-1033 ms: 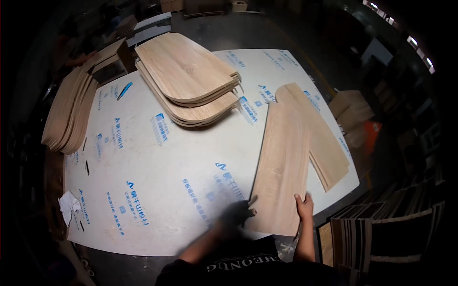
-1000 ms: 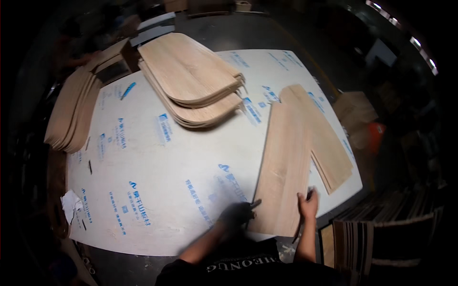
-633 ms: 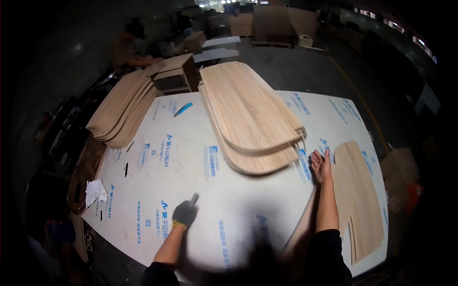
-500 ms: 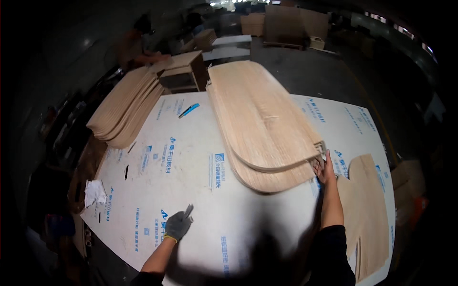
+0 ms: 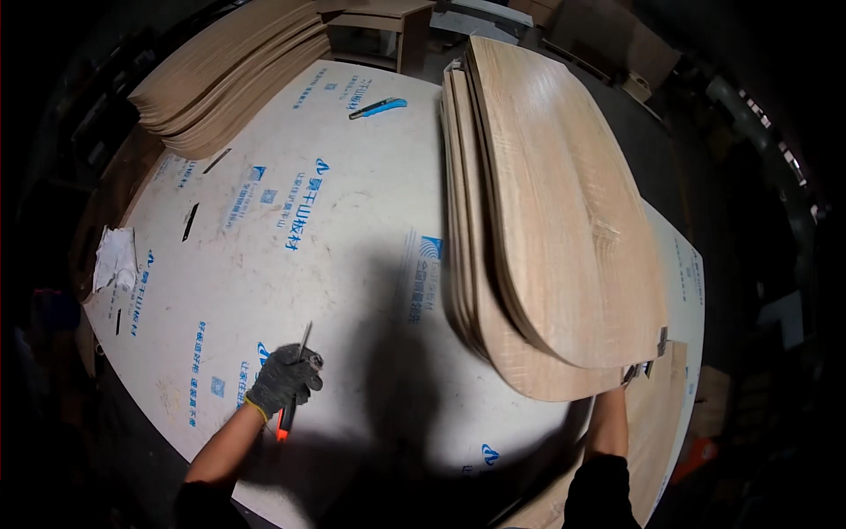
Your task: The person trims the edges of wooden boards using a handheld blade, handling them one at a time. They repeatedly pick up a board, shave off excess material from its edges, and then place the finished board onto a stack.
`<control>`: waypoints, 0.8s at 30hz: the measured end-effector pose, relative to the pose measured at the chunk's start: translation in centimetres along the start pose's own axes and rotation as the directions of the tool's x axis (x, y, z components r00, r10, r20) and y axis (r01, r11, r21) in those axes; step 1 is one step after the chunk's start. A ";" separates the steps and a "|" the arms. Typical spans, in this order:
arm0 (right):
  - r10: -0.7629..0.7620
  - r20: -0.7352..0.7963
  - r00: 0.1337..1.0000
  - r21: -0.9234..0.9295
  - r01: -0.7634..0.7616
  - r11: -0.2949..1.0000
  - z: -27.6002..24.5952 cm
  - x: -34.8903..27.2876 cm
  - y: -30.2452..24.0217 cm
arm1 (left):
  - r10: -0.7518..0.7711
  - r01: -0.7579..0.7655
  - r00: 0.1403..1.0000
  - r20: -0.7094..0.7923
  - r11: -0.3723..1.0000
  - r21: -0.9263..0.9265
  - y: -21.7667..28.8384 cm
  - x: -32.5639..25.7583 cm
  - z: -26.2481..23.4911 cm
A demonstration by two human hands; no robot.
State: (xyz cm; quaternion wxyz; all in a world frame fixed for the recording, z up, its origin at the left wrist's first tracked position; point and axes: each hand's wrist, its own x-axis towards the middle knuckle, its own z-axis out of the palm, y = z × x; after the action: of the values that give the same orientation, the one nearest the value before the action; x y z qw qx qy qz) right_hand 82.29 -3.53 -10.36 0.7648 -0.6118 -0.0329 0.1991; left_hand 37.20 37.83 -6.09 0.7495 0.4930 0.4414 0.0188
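My left hand (image 5: pixel 280 386), in a dark grey glove with a yellow cuff, is closed around a utility knife (image 5: pixel 284 425). A thin metal end sticks up past the fingers, and a black and orange handle end shows below. My bare right hand (image 5: pixel 610 416) grips the near right corner of the top wooden board (image 5: pixel 564 203), its fingers mostly hidden under the edge. This round-cornered, light board lies askew over a stack of similar boards (image 5: pixel 538 375), with a dark gap along its left side.
A second stack of curved boards (image 5: pixel 220 66) stands far left. On the white printed tabletop (image 5: pixel 352 220) lie a blue utility knife (image 5: pixel 379 108), dark thin strips (image 5: pixel 190 222) and a crumpled white wad (image 5: pixel 115 260). More board pieces (image 5: pixel 648 423) lie at the near right.
The view has dipped and moved closer to the table. The top board has shifted against the stack, opening a gap. My left hand has turned, exposing the knife's orange end.
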 end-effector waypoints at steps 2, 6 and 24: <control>-0.004 0.024 1.000 -0.013 0.004 1.000 2.8 -2.5 1.2 | -0.011 0.012 1.000 -0.021 0.999 0.043 1.2 0.3 -0.4; 0.008 0.094 0.996 -0.036 -0.004 0.999 9.6 -7.5 4.5 | 0.142 -0.166 0.983 -0.113 0.956 -0.244 3.5 3.1 -1.8; -0.337 0.180 0.924 -0.531 0.379 0.758 21.7 -21.7 7.1 | 0.305 -0.352 0.927 -0.216 0.908 -0.227 -3.2 -13.4 -15.7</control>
State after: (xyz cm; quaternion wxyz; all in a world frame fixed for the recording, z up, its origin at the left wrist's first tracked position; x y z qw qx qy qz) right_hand 54.14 10.25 -7.49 0.5753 -0.7820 -0.2338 0.0532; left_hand 17.08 41.34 -1.84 0.7520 0.4536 0.4098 0.2465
